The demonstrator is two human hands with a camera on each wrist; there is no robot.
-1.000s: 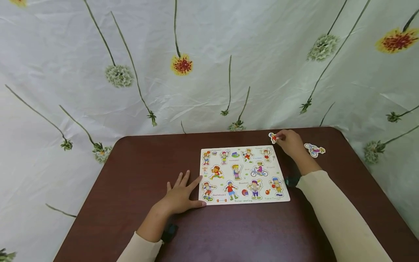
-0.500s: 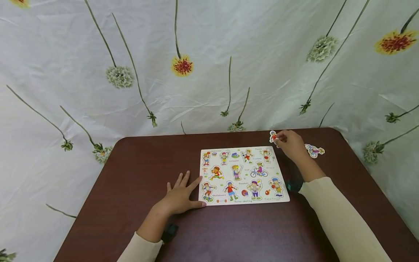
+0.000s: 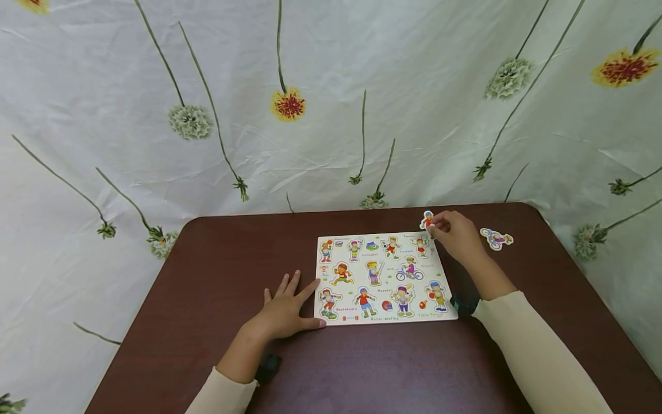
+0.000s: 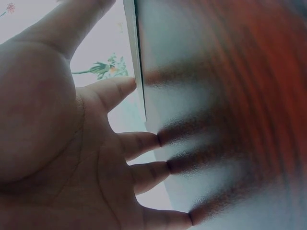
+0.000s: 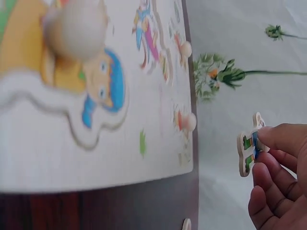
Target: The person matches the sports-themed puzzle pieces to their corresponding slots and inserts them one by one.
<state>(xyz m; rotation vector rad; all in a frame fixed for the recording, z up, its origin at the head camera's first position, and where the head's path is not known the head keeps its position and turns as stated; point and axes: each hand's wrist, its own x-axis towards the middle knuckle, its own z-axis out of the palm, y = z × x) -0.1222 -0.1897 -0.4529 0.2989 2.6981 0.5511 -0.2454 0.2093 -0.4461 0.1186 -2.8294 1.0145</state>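
A white puzzle board (image 3: 441, 276) printed with sports figures lies on the table. My left hand (image 3: 281, 313) rests flat beside its left edge, fingers spread, thumb and index finger touching the board. In the left wrist view, the fingertips (image 4: 165, 167) meet the glossy tabletop. Over the board's top right corner, my right hand (image 3: 457, 236) pinches a puzzle piece (image 3: 426, 219) shaped like a figure in red with a blue cap. The right wrist view shows this piece (image 5: 248, 148) tilted, green shoes visible, between thumb and fingers.
To the right of the right hand, another puzzle piece (image 3: 497, 238) lies on the dark brown table (image 3: 233, 253). Some figures on the board carry round knobs (image 5: 76, 28). A floral cloth (image 3: 331, 115) hangs behind the table's far edge.
My right hand has moved slightly left and nearer with the pinched piece, from beyond the board to its top right corner. My left hand has stayed in place.
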